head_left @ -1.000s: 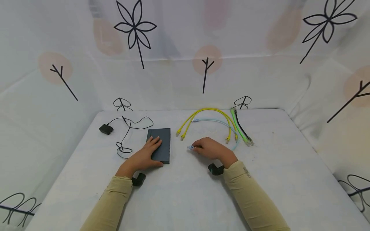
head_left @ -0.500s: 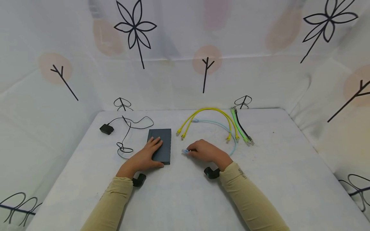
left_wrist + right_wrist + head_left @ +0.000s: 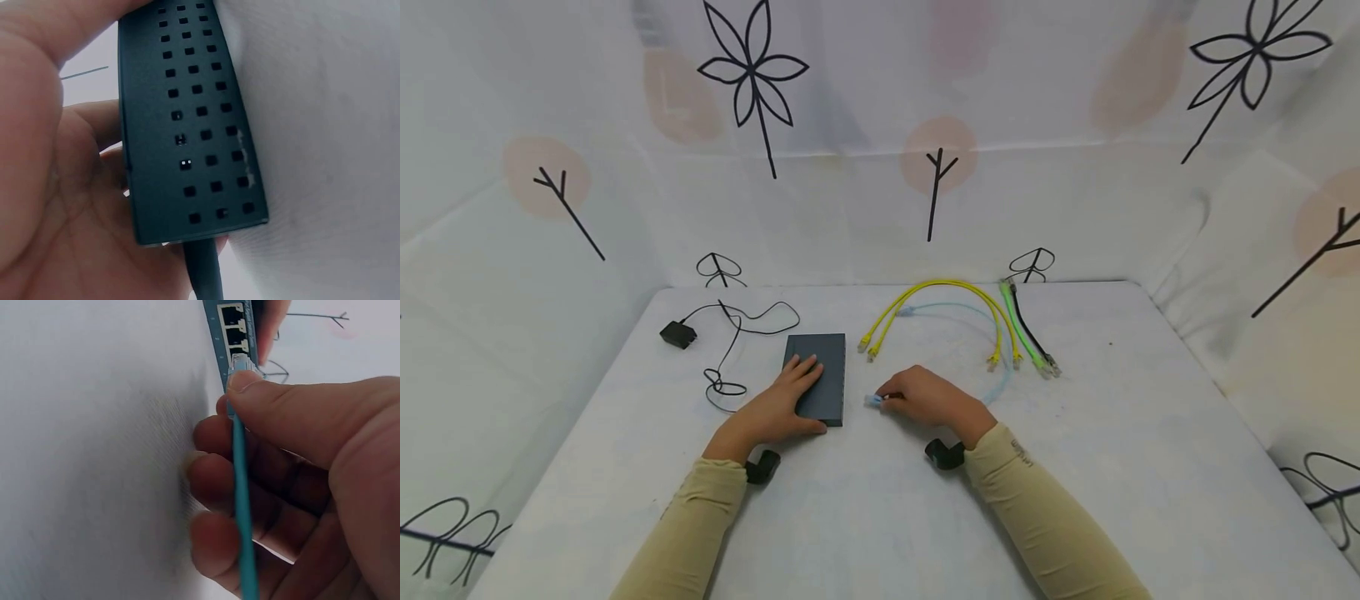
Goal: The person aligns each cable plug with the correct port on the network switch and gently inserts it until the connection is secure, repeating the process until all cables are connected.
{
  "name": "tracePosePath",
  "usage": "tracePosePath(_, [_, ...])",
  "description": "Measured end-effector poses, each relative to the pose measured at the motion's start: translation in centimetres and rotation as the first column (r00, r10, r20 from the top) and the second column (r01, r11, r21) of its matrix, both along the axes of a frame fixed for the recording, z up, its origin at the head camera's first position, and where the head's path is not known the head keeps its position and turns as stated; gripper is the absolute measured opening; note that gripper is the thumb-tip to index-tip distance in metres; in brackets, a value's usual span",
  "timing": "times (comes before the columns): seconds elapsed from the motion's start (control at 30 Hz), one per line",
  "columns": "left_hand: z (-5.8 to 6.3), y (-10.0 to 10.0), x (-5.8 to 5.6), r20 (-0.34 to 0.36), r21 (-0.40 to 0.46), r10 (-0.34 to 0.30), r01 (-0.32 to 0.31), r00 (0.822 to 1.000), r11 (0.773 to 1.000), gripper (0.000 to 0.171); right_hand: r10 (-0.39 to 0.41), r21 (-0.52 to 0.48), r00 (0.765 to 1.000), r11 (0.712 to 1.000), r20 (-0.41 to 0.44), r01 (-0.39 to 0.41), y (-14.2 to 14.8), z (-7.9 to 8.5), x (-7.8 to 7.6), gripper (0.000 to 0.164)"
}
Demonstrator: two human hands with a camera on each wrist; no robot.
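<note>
A dark network switch [image 3: 829,385] lies flat on the white table, its row of ports [image 3: 234,335] facing right. My left hand [image 3: 771,410] holds it, fingers spread over the top and thumb along the near side, by the vent holes [image 3: 197,112]. My right hand [image 3: 928,396] pinches the clear plug [image 3: 241,362] of a light blue Ethernet cable [image 3: 244,512] between thumb and index finger. In the head view the plug points at the port side, a small gap away. The cable's other end [image 3: 906,311] lies further back on the table.
Two yellow cables [image 3: 951,282] arch behind the right hand. Green [image 3: 1021,329] and black [image 3: 1032,325] cables lie beside them at right. A black power adapter [image 3: 678,334] with a tangled cord [image 3: 724,386] sits on the left. A patterned white curtain [image 3: 850,208] rises behind the table.
My right hand has moved left and slightly nearer with the blue plug, closer to the switch. The cable's curve shifted with it. The left hand has stayed in place on the switch.
</note>
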State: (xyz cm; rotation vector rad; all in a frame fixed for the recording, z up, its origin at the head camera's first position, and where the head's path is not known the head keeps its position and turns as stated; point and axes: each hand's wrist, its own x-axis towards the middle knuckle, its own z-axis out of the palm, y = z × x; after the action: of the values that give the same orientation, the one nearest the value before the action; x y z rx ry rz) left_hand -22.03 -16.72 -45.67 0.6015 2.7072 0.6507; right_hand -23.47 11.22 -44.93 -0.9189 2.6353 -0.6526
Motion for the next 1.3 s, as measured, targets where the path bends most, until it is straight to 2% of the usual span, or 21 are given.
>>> tracePosePath(0.33, [0.1,0.2,0.1,0.000,0.007,-0.005,0.005,1.000,1.000,0.101,0.058,0.013,0.995,0.998,-0.080,-0.057,-0.6,-0.5,0.1,0.027])
tracePosePath(1.3, [0.2,0.3,0.2,-0.008,-0.021,-0.007,0.006,1.000,1.000,0.100,0.128,0.009,0.979,0.992,-0.158,-0.128,-1.9,-0.7,0.8,0.029])
